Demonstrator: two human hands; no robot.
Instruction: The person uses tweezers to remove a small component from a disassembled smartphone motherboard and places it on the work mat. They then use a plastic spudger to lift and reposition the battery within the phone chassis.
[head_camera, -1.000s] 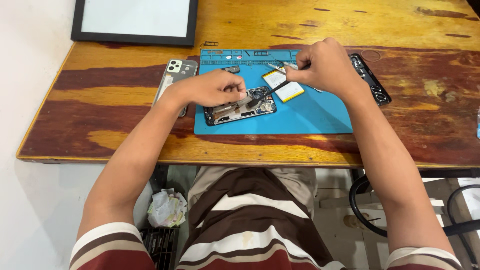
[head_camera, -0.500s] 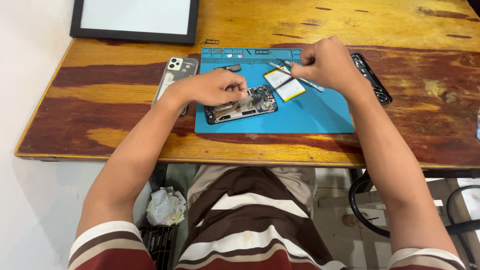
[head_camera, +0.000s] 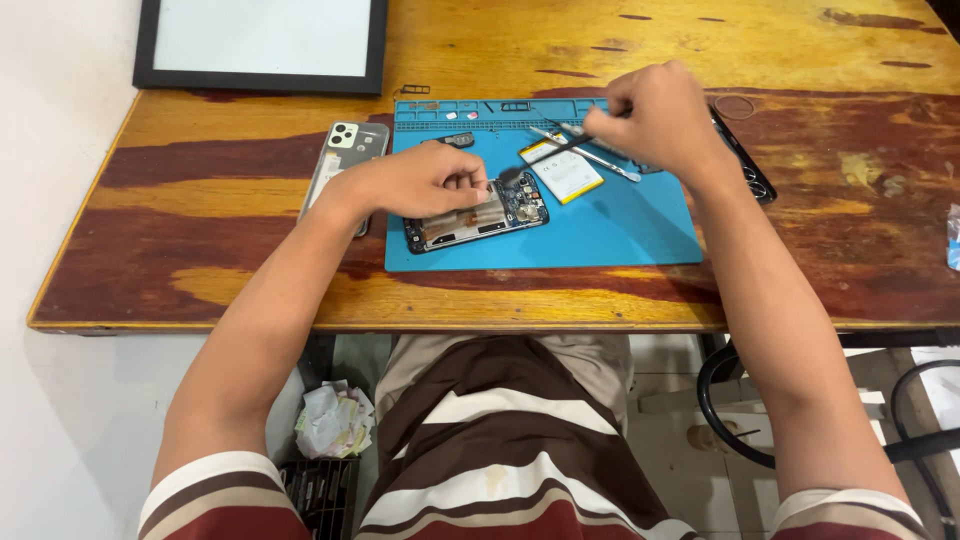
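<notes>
1. Opened smartphone body (head_camera: 478, 216), dark, circuit board and internals exposed, lies flat on the blue rectangular silicone work mat (head_camera: 600, 235), towards the mat's left half, tilted slightly.
2. Left hand (head_camera: 425, 178) rests on the upper left part of the phone body, fingers curled and pinched together at its top edge; whether a small part sits between the fingertips cannot be told.
3. Right hand (head_camera: 655, 118) is raised above the mat's upper right area, fingers closed around a thin dark rod-shaped tool (head_camera: 545, 155); the tool slants down-left, its tip just beside the phone's upper right corner.
4. White flat battery with yellow edging (head_camera: 563, 170) lies on the mat just right of the phone.
5. Grey phone back cover (head_camera: 345, 150) with camera cluster lies on the worn wooden table (head_camera: 250, 250), left of the mat.
6. Black-framed white panel (head_camera: 262, 40) at the table's far left.
</notes>
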